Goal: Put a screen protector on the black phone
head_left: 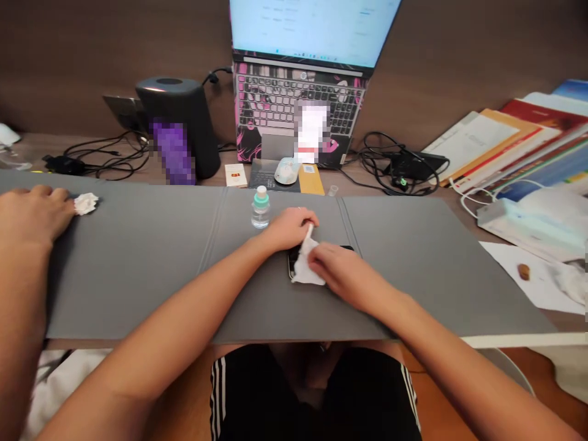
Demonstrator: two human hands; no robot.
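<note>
Black shorts with white side stripes point(316, 392) fill the bottom of the view, at the near edge of the worktop point(514, 340). Two bare forearms reach forward from there over a wide grey folding mat point(138, 263), which covers most of the worktop and has two crease lines running front to back. Large stretches of the mat lie bare to the left and right of the hands.

At the mat's centre, the right hand point(342, 269) presses a crumpled white tissue point(307, 264) down onto a dark flat phone point(321, 260), fingers curled around the tissue. The left hand point(289, 228) rests on the phone's far end, fingers bent and also touching the tissue. The phone lies flat, mostly hidden beneath both hands.

Just beyond the left hand stands a small clear bottle with a pale green cap point(260, 208), upright and capped; its contents cannot be made out.

At the far left edge of the mat, another person's hand point(32, 211) lies flat, fingertips touching a small crumpled white wad point(86, 203).

Past the mat's far edge sit a black cylindrical device point(184, 122), tangled black cables point(101, 156) and an open laptop with a pink-patterned keyboard point(298, 98). To the right, a fanned stack of coloured books and papers point(519, 144) crowds that side.
</note>
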